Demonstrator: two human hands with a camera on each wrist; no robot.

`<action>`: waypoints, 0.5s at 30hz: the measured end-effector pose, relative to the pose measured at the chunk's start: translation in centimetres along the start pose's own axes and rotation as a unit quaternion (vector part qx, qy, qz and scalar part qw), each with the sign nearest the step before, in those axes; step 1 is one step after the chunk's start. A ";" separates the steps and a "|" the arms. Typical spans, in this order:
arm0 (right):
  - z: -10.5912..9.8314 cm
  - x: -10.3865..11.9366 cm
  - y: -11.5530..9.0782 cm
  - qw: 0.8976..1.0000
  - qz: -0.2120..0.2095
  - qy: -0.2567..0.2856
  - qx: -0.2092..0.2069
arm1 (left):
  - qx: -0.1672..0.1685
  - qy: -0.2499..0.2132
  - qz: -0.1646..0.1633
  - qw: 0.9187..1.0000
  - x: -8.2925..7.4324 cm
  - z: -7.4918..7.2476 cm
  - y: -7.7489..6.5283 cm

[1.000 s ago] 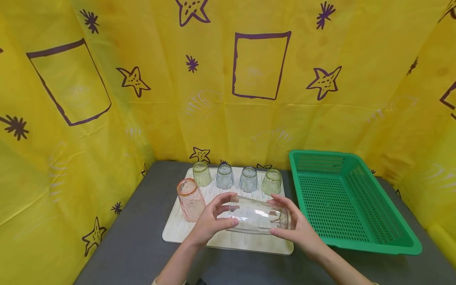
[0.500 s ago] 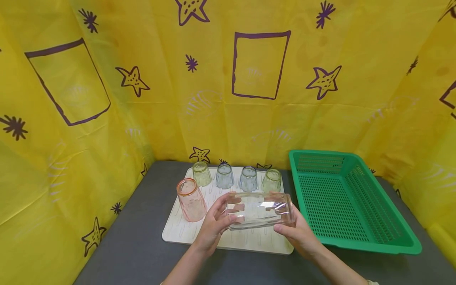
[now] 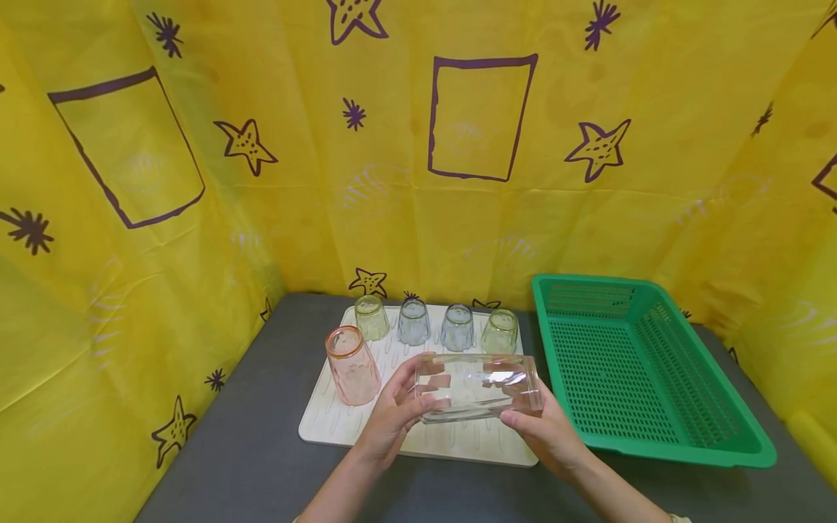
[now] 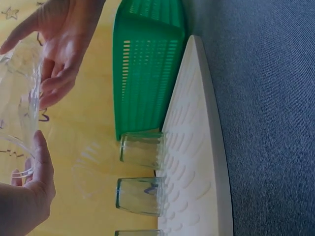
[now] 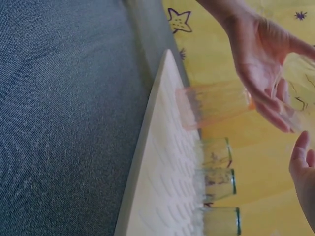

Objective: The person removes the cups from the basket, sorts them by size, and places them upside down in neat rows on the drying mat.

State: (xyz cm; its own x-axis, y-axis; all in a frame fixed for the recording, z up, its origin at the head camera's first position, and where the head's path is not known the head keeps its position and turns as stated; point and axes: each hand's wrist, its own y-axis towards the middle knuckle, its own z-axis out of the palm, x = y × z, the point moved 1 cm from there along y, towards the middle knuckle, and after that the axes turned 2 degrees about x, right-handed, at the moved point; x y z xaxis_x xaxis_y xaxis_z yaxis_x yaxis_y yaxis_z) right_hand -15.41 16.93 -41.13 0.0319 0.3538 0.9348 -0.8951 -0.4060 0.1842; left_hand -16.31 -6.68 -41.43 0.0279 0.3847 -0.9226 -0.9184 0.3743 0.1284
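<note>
A clear, tall drinking glass (image 3: pixel 472 381) lies on its side in the air over the white ribbed board (image 3: pixel 330 425), held between both hands. My left hand (image 3: pixel 390 418) grips its left end, thumb in front, with the other fingers seen through the glass. At the right end, my right hand (image 3: pixel 552 430) holds it with the thumb along the lower edge and fingers behind. A tall pink glass (image 3: pixel 356 379) stands on the board to the left. In the left wrist view the clear glass (image 4: pixel 18 93) spans the gap between the hands.
Along the board's far edge stand small tinted glasses: a green one (image 3: pixel 371 323), two bluish ones, and another green one (image 3: pixel 500 334) at the right. A green perforated plastic basket (image 3: pixel 617 378) sits right of the board. Yellow patterned cloth (image 3: pixel 314 240) walls the dark table (image 3: pixel 255 407).
The clear glass has turned and its right end has come up, so it lies more level. My right fingers have shifted behind it. Over the last half second the hands hold nearly still.
</note>
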 end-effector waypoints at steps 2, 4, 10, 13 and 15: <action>0.1 -0.1 0.1 1.000 0.006 -0.002 -0.007 | 0.002 0.002 -0.006 1.000 -0.1 -0.1 0.0; 0.2 -0.2 0.1 1.000 0.014 -0.002 -0.012 | 0.002 0.008 -0.011 1.000 -0.1 -0.3 0.0; 0.3 -0.5 0.6 1.000 -0.006 -0.002 0.026 | -0.023 0.067 0.006 0.997 0.0 -1.1 -0.4; 0.4 -0.6 0.8 1.000 -0.006 -0.004 0.029 | -0.055 0.120 0.042 0.990 0.2 -1.6 -1.0; 0.4 -0.7 0.9 1.000 -0.001 -0.006 0.023 | -0.071 0.152 0.079 0.983 0.2 -2.0 -1.5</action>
State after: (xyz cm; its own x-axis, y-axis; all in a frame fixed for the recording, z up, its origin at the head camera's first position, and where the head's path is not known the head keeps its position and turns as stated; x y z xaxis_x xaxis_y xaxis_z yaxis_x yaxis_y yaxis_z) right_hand -16.04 15.94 -41.50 0.0385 0.3448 0.9379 -0.8737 -0.4439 0.1991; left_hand -15.70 -8.86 -42.52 -0.2192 0.1510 -0.9639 -0.9482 0.1997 0.2469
